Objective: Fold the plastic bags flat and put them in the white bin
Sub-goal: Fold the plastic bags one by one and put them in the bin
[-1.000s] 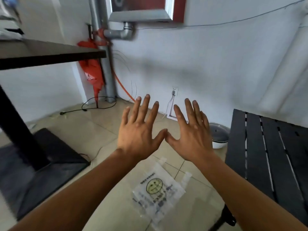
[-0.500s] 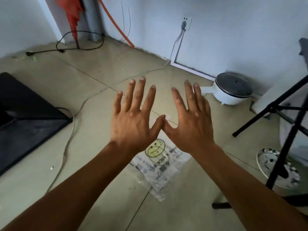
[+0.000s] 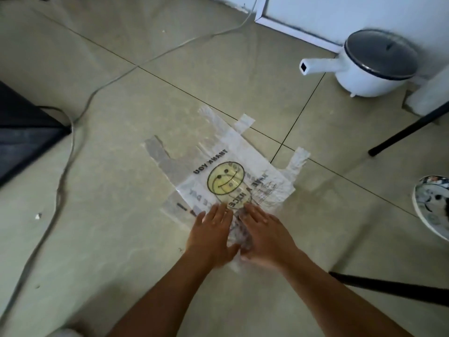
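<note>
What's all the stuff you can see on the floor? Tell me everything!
plastic bags: seemingly two, overlapping; clear with a yellow smiley; flat on the floor, centre
pot: one, white with a dark lid, top right by the wall
cable: one, grey, snaking across the left side
dark slab: one, black, left edge
black bars: two, right side
plate: one, white with dark pattern, right edge, partly cut off
scrap: one, white, left on the floor
floor: beige tiles
left hand: flat on the bags' near end
right hand: flat beside it, also on the bags
</note>
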A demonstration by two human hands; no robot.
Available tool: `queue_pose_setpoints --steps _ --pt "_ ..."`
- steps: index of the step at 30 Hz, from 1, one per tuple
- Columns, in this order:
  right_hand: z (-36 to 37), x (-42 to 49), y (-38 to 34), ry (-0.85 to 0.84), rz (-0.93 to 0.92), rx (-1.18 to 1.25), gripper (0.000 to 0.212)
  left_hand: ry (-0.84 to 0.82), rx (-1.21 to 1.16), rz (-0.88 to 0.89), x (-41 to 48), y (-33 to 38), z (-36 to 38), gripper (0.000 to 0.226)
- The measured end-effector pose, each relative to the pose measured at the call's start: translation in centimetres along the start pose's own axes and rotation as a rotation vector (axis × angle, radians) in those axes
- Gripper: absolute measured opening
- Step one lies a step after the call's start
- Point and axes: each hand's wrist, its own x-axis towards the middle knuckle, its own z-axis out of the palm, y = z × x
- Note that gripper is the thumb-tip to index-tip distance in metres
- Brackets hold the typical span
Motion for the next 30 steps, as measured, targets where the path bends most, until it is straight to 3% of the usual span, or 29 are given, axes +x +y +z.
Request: queue_pose_setpoints --steps 2,6,10,13,16,18,20,21,23,25,27,30 --pt "0.7 0.0 0.2 0.065 -0.012 -0.001 0.082 0.053 0.001 0.028 0.0 -0.1 0.6 0.083" --pt "1.2 0.1 0.5 0.222 -0.07 -0.04 0.028 0.11 0.053 0.102 -0.3 0.2 -0.2 0.055" --pt "0.3 0.0 0.5 0.392 -0.064 -0.013 0.027 0.277 0.009 0.065 -0.6 0.2 -1.0 0.024" --pt "-1.4 -0.7 -0.7 0.623 0.096 0.023 0.026 0.407 -0.131 -0.03 -1.0 0.1 -2.3 0.017" --pt "-4.5 -2.6 -3.7 0.715 0.528 0.436 0.035 0.54 -0.276 -0.134 -1.8 0.5 -4.4 0.012" --pt "-6.6 -2.8 -5.1 0.526 0.812 0.884 0.05 0.632 -0.337 -0.114 -2.6 0.9 -5.8 0.01" --pt "-9.1 -2.5 -5.8 0.382 0.913 1.342 0.053 0.682 -0.369 -0.01 -3.7 1.7 -7.4 0.014" --pt "-10.3 -2.5 -6.2 0.345 0.922 1.444 0.047 0.689 -0.368 0.066 -4.2 2.1 -7.9 0.015" --pt "-13.3 -3.1 -7.3 0.381 0.886 1.337 0.026 0.673 -0.347 0.221 -5.9 3.2 -9.9 0.016" --pt "-16.9 -4.5 -8.8 0.46 0.788 1.006 0.014 0.664 -0.357 0.301 -7.5 3.8 -12.5 0.02" --pt "-21.0 -6.7 -10.6 0.523 0.644 0.704 0.013 0.709 -0.439 0.29 -9.0 3.9 -15.2 0.03" --pt "-27.8 -11.3 -13.4 0.578 0.45 0.435 0.017 0.862 -0.652 0.117 -11.1 3.9 -19.9 0.047"
